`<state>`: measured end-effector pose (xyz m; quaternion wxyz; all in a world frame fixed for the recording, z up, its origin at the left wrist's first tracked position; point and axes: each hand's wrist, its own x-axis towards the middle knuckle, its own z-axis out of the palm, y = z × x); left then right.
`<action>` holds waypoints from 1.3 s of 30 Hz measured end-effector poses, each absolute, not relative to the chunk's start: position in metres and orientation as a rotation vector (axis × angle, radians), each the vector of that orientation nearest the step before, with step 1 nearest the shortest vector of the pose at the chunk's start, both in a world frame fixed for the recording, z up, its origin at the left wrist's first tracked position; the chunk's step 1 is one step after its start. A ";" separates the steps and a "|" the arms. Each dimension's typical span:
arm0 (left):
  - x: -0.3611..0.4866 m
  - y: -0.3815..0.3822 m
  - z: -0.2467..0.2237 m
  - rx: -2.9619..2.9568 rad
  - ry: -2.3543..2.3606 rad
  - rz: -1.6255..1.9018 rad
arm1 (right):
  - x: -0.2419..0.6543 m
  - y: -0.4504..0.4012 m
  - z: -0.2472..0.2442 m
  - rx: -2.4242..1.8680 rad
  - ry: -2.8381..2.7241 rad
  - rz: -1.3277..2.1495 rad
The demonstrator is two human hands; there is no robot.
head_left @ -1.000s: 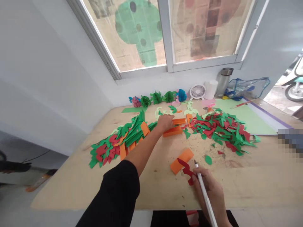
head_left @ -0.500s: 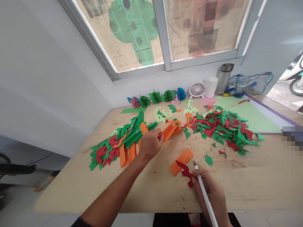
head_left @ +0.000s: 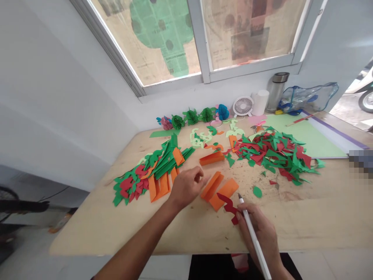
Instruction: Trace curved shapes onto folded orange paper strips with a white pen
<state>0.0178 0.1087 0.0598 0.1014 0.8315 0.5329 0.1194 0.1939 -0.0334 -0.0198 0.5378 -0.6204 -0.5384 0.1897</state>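
My left hand point(head_left: 188, 184) is closed, with curled and slightly blurred fingers at the left edge of a folded orange paper strip point(head_left: 214, 183). Its exact hold on the fold is hard to see. A flat orange paper strip point(head_left: 229, 190) lies just right of that fold. Lower right, my right hand point(head_left: 259, 225) grips a white pen point(head_left: 253, 233), dark tip pointing up and away. The same hand pinches a wavy red paper cutout point(head_left: 229, 205), whose upper part overlaps the flat strip. Another folded orange strip point(head_left: 212, 158) rests farther back.
To the left lie green strips point(head_left: 166, 161) and red cutouts point(head_left: 126, 186). A pile of red and green scraps point(head_left: 274, 155) spreads at right. Paper pompoms point(head_left: 191, 116), a small white fan point(head_left: 243, 106) and a bottle point(head_left: 276, 91) stand along the wall.
My left hand has come nearer to me from the orange strips at the back, and a folded orange strip now sits beside the flat one. My right hand keeps its hold.
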 end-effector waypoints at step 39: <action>0.134 0.219 0.103 2.826 1.644 0.656 | 0.201 -0.028 -0.006 -1.338 -1.395 0.426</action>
